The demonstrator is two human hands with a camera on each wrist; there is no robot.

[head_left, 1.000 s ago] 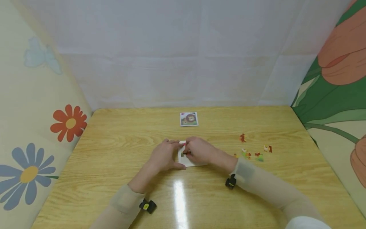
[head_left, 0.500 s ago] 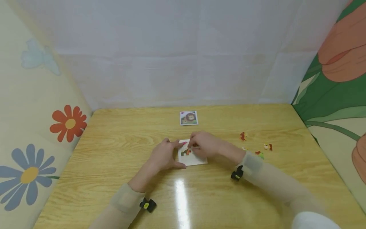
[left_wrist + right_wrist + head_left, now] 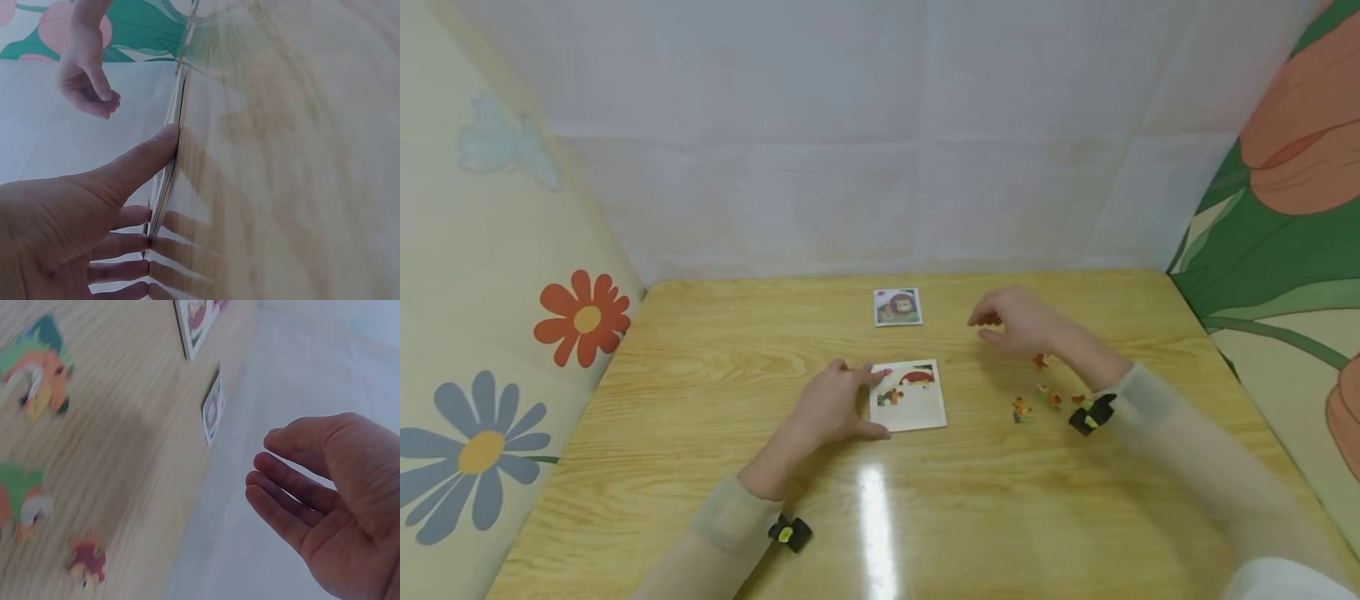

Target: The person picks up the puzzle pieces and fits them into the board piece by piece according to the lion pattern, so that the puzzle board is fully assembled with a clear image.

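A square white puzzle tray [image 3: 917,415] lies on the table in front of me, with a few picture pieces in its upper and left parts. At its left side is my left hand [image 3: 827,408], the index finger touching the upper left corner and the thumb by the lower left. In the left wrist view, that thumb [image 3: 144,159] touches the tray's edge and the fingers are nearly straight. Above the table, right of the tray, hangs my right hand [image 3: 1018,321], fingers loosely bent and holding nothing. Loose puzzle pieces [image 3: 1021,410] lie below it.
A small square lion picture card [image 3: 897,307] lies behind the tray. Several loose pieces are scattered on the right, partly hidden by the right forearm; one piece [image 3: 87,559] shows in the right wrist view. A white cloth [image 3: 880,167] hangs behind the table [image 3: 737,333].
My right hand has left the tray and moved up and to the right. A red-brown picture piece now shows along the tray's top. The left hand stays at the tray's left side.
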